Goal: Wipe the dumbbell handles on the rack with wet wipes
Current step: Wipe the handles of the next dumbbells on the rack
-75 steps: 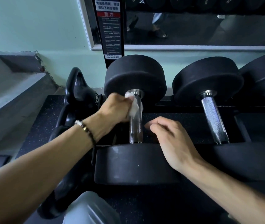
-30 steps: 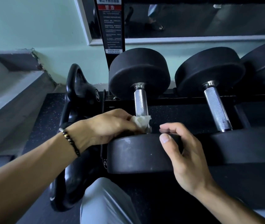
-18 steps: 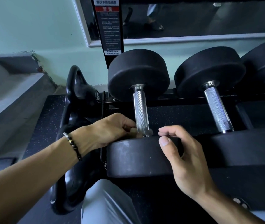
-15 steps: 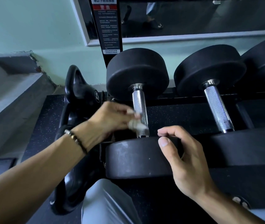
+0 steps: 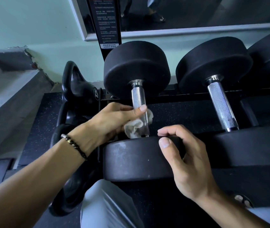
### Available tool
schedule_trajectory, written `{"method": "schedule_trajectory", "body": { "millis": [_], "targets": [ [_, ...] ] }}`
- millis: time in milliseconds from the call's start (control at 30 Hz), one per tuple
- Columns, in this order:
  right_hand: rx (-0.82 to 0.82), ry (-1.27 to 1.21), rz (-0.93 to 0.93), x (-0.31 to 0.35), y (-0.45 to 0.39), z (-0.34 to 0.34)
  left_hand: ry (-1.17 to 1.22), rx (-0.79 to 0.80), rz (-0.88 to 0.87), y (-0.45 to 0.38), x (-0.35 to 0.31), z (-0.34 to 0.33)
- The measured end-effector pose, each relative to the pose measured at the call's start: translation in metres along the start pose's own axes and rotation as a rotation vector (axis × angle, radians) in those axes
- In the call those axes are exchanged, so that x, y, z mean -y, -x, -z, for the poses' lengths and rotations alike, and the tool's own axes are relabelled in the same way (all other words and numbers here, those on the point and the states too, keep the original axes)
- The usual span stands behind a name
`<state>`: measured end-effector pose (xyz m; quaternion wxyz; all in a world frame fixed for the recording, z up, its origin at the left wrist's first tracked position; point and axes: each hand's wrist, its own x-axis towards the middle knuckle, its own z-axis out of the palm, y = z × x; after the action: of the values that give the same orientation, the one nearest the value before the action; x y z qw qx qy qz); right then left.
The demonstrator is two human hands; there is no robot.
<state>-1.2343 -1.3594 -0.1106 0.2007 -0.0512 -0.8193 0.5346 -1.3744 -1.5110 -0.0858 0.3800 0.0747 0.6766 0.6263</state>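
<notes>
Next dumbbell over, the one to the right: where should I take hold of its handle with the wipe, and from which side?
Grip the second dumbbell's knurled handle mid-length, coming from above and wrapping the wet wipe round it. Its bar lies open between two black heads, with clear space over it; the rack rail sits close below its far end.

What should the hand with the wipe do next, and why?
Probably slide the wet wipe up the handle toward the far weight. The left hand holds the wipe low on the bar, the knurled part above is uncovered, and the right hand grips the near weight, steadying it.
</notes>
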Motion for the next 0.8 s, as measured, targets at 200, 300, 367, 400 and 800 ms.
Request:
{"method": "schedule_trajectory", "body": {
  "millis": [200, 300, 367, 400, 800],
  "targets": [
    [0.0, -0.007, 0.006, -0.002, 0.0, 0.0, -0.082, 0.241, 0.041, 0.009, 0.019, 0.013],
    [-0.001, -0.006, 0.007, -0.002, 0.0, 0.0, -0.116, 0.181, 0.009, 0.008, 0.017, 0.008],
    [-0.011, 0.001, 0.013, -0.001, 0.0, 0.0, 0.046, -0.021, -0.052, -0.002, 0.013, 0.009],
    [-0.012, 0.006, 0.013, -0.001, 0.0, 0.0, 0.128, -0.123, -0.08, -0.007, 0.01, 0.008],
    [-0.017, 0.016, 0.017, -0.002, 0.0, 0.0, 0.099, -0.147, 0.001, -0.021, -0.012, -0.011]
  ]
}}
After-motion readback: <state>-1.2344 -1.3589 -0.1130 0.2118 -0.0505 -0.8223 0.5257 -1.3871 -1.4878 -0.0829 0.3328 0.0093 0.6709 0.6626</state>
